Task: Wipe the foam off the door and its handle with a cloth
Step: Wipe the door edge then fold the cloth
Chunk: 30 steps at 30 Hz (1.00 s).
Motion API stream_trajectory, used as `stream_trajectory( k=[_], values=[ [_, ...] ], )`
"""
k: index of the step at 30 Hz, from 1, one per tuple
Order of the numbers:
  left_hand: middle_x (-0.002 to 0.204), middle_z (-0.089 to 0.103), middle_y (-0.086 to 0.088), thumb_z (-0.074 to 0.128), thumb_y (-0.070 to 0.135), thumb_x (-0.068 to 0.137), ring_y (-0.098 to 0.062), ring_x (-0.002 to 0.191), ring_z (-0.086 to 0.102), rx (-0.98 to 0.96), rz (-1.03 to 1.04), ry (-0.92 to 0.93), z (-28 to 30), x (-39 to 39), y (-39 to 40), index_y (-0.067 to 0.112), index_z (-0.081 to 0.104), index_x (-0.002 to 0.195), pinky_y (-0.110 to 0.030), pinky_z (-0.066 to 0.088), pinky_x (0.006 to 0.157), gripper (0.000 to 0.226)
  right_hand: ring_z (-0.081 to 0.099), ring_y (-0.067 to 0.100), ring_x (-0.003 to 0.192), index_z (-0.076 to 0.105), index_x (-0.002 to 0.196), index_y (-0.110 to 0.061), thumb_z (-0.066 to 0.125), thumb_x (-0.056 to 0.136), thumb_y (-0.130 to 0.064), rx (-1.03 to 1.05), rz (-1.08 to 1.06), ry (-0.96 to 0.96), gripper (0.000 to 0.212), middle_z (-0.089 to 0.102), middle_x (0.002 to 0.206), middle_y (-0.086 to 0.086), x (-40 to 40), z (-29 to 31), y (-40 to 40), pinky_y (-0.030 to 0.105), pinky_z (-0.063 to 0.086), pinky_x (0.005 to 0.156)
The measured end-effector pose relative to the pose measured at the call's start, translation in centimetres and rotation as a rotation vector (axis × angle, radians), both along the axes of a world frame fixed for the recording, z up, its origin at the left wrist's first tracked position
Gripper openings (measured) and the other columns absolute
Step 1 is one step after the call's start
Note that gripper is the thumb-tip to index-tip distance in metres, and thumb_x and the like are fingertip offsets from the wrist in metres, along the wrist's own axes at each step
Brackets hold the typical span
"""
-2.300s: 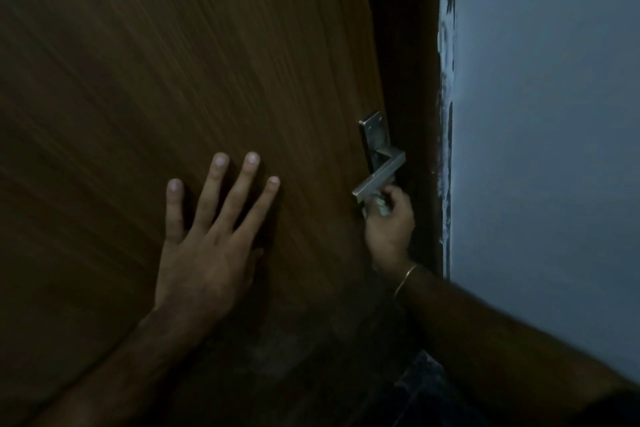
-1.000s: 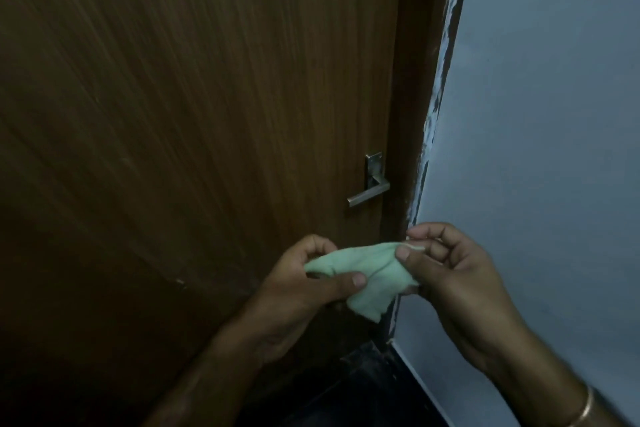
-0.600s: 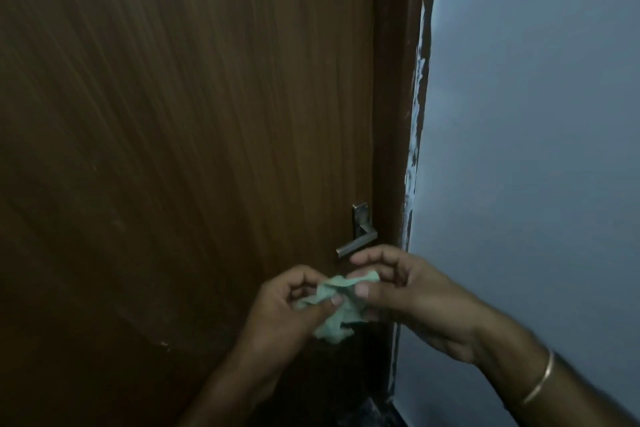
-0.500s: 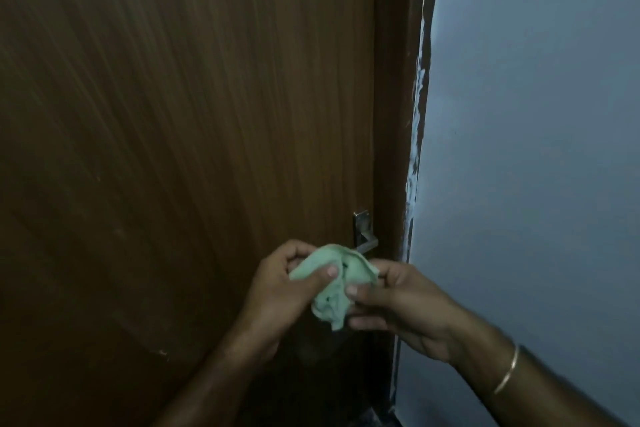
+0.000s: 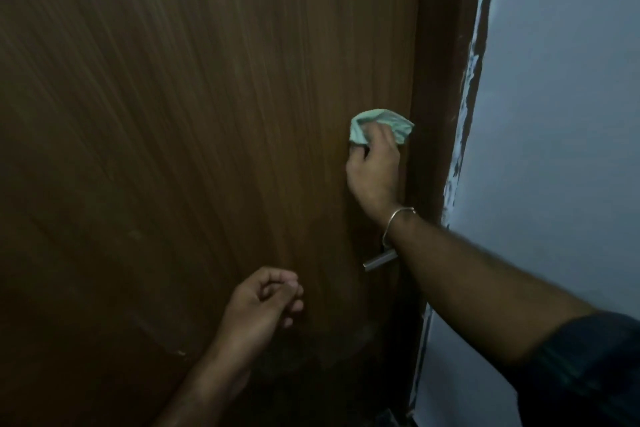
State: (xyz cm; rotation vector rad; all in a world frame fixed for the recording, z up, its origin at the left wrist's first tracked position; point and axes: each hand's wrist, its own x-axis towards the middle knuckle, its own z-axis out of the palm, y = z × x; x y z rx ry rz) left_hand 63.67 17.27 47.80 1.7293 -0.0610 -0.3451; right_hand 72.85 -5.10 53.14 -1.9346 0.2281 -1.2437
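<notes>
the right hand (image 5: 375, 166) presses a crumpled pale green cloth (image 5: 381, 123) flat against the brown wooden door (image 5: 207, 114), close to its right edge and well above the metal handle (image 5: 379, 259). its fingers are closed over the cloth. the right forearm hides part of the handle. the left hand (image 5: 259, 308) is lower, near the door, loosely curled and holding nothing. a thin bangle (image 5: 398, 218) sits on the right wrist.

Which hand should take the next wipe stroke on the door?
Right. The right hand already grips the green cloth against the door, above the handle. The left hand is loosely curled, holds nothing, and sits lower, apart from the cloth.
</notes>
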Motion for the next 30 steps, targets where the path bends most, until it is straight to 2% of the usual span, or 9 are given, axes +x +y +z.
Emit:
stream_trajectory(
  k=[3,8,11,13,15,19,22,25,30],
  values=[
    [0.097,0.075,-0.005,0.058,0.013,0.096,-0.020,0.094,0.071,-0.052,0.040,-0.080,0.4,0.9,-0.1,0.018,0.070,0.100,-0.037,0.054,0.081,0.013,0.056,0.012,0.096,0.065,0.101,-0.007,0.059,0.088,0.001,-0.140,0.258,0.142,0.016,0.062,0.104,0.005,-0.7,-1.1,0.6,0.021,0.045,0.082],
    [0.123,0.064,0.018,0.062,0.015,0.094,0.002,0.110,0.061,-0.092,0.037,-0.262,2.2,3.9,-3.2,0.040,0.063,0.117,-0.030,0.051,0.096,0.034,0.067,0.019,0.100,0.061,0.119,-0.013,0.058,0.095,-0.010,0.413,0.869,0.639,0.025,0.066,0.112,0.007,-4.8,-0.4,0.1,0.033,0.056,0.084],
    [0.136,0.051,0.024,0.074,0.023,0.085,0.000,0.121,0.054,-0.193,-0.128,-0.310,3.0,5.2,-4.3,0.043,0.043,0.141,-0.026,0.051,0.094,0.067,0.066,0.021,0.093,0.067,0.106,-0.013,0.052,0.097,-0.013,0.363,1.021,0.707,0.017,0.068,0.101,0.007,-7.2,1.1,-0.7,0.035,0.054,0.082],
    [0.129,0.065,0.012,0.083,0.027,0.076,-0.010,0.113,0.066,-0.285,-0.293,-0.206,3.2,5.4,-4.7,0.039,0.046,0.139,-0.029,0.057,0.085,0.074,0.068,0.018,0.087,0.068,0.103,-0.014,0.053,0.097,-0.017,0.249,1.029,0.788,0.017,0.070,0.098,0.006,-8.5,2.6,-1.3,0.029,0.055,0.072],
    [0.118,0.072,-0.002,0.085,0.027,0.074,-0.021,0.105,0.071,-0.261,-0.416,-0.168,3.3,5.0,-4.9,0.028,0.062,0.125,-0.034,0.059,0.080,0.055,0.071,0.016,0.084,0.069,0.102,-0.017,0.056,0.097,-0.019,0.155,0.955,0.824,0.015,0.073,0.097,0.002,-9.3,3.6,-2.0,0.026,0.057,0.067],
    [0.105,0.075,-0.006,0.078,0.021,0.083,-0.023,0.094,0.073,-0.294,-0.366,-0.225,2.4,4.3,-5.3,0.020,0.070,0.105,-0.031,0.058,0.072,0.023,0.070,0.008,0.089,0.071,0.095,-0.023,0.062,0.093,-0.015,0.001,0.695,0.570,0.012,0.072,0.096,-0.007,-10.9,3.3,-3.5,0.022,0.056,0.070],
    [0.093,0.073,-0.001,0.069,0.012,0.087,-0.017,0.083,0.071,-0.415,-0.356,-0.284,2.5,3.9,-5.1,0.023,0.069,0.094,-0.026,0.055,0.065,0.013,0.068,0.015,0.095,0.075,0.089,-0.019,0.057,0.093,-0.003,0.139,0.784,0.424,0.025,0.072,0.099,-0.002,-12.7,1.5,-4.8,0.025,0.057,0.075],
    [0.092,0.070,0.003,0.061,0.010,0.087,-0.013,0.087,0.067,-0.368,-0.400,-0.429,3.2,3.0,-4.8,0.024,0.073,0.085,-0.026,0.053,0.073,0.019,0.068,0.022,0.095,0.073,0.081,-0.014,0.047,0.093,0.007,0.414,0.863,0.428,0.036,0.071,0.103,0.007,-14.6,0.0,-5.0,0.028,0.056,0.072],
    [0.106,0.066,0.002,0.051,0.028,0.090,-0.019,0.108,0.062,-0.231,-0.570,-0.530,3.8,1.0,-3.7,0.019,0.080,0.096,-0.029,0.051,0.086,0.031,0.068,0.026,0.088,0.071,0.083,-0.006,0.043,0.098,-0.016,0.475,0.836,0.439,0.033,0.069,0.096,0.016,-17.3,-0.1,-5.7,0.031,0.056,0.068]
  ],
)
